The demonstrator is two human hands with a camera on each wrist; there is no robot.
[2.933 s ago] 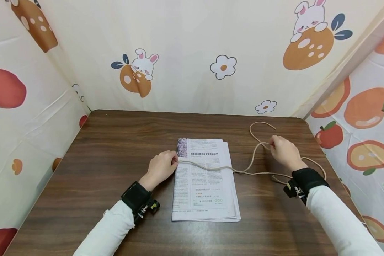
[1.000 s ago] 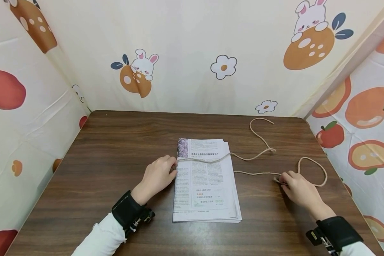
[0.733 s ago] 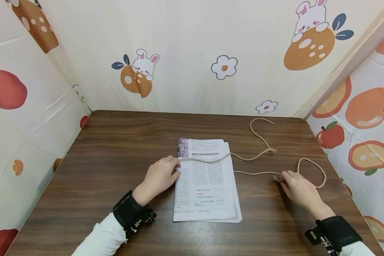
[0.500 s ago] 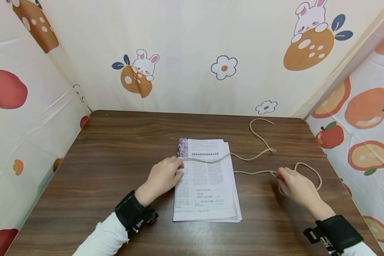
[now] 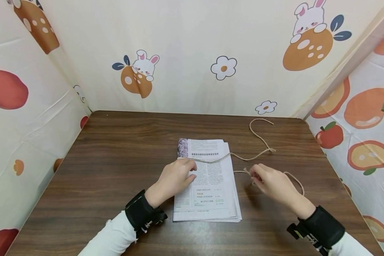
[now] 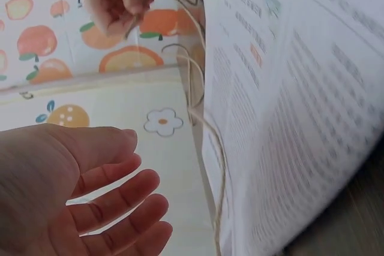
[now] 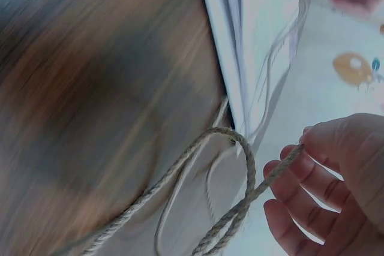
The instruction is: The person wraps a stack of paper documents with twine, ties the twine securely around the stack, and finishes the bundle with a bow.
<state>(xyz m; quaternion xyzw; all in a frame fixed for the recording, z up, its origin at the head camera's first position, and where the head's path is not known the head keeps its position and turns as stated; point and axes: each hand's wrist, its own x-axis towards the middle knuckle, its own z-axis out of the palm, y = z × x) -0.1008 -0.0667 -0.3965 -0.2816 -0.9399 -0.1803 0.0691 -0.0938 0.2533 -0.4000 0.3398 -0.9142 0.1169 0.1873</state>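
A folded newspaper (image 5: pixel 208 192) lies on the table. A thin twine rope (image 5: pixel 254 157) crosses over its upper part, and another stretch comes out from its right side. My left hand (image 5: pixel 176 176) is over the newspaper's left part; in the left wrist view its thumb and fingers are apart with nothing between them. To the right of the newspaper, my right hand (image 5: pixel 275 183) pinches the twine rope near an end, between thumb and fingertips. The right wrist view shows that twine rope (image 7: pixel 180 163) looping beneath the fingers.
The brown wooden table (image 5: pixel 115 149) backs onto a cream curtain (image 5: pixel 185 89) printed with rabbits and flowers. A fruit-patterned curtain (image 5: pixel 380 142) stands at the right. A free rope end curls near the table's back right.
My right hand let go of the upper rope stretch, took up the lower one and has carried it left towards the newspaper. My left hand released the rope and moved right over the newspaper.
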